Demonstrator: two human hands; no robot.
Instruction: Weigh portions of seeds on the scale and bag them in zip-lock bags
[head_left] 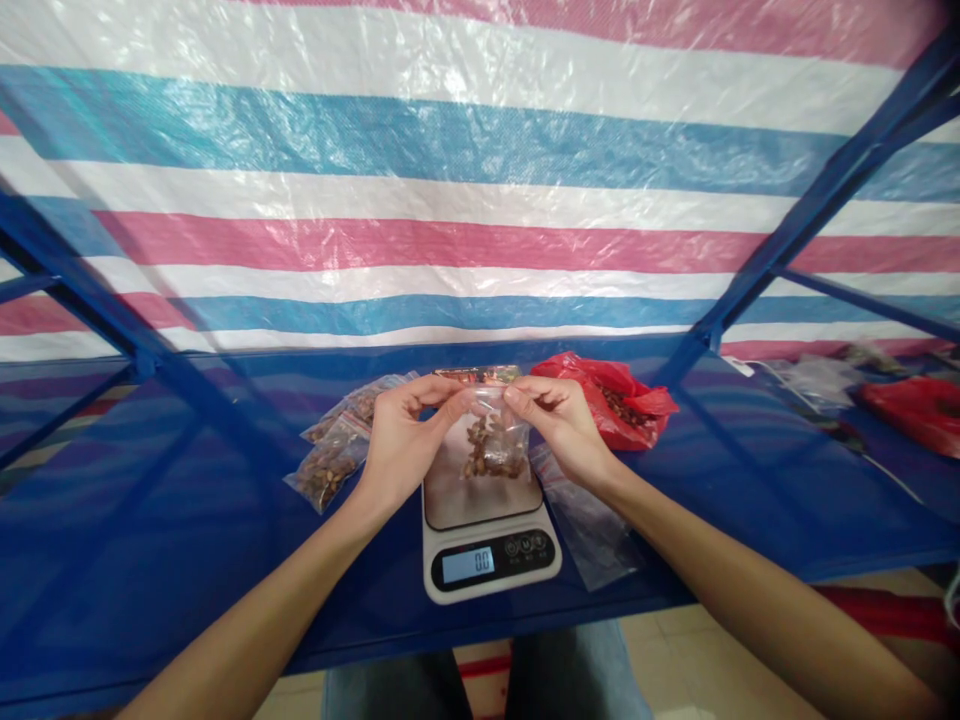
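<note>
Between my two hands hangs a clear zip bag [495, 445] partly filled with brown seeds or nuts, too small to name surely. My left hand [412, 425] pinches its top left corner, and my right hand [559, 415] pinches the top right. The bag is over the plate of a white digital kitchen scale [491, 555], whose display reads 0.0. Filled zip bags [330, 465] lie left of the scale. To the right are flat clear bags [596, 530] and, behind my right hand, an open red plastic bag [637, 410] with the same brown pieces inside.
A shiny printed packet [484, 374] lies behind the scale. Blue metal shelf posts [795, 230] rise at both sides, with a striped plastic sheet [450, 240] behind. On the neighbouring blue shelf at right are another red bag [919, 405] and clear bags [814, 382].
</note>
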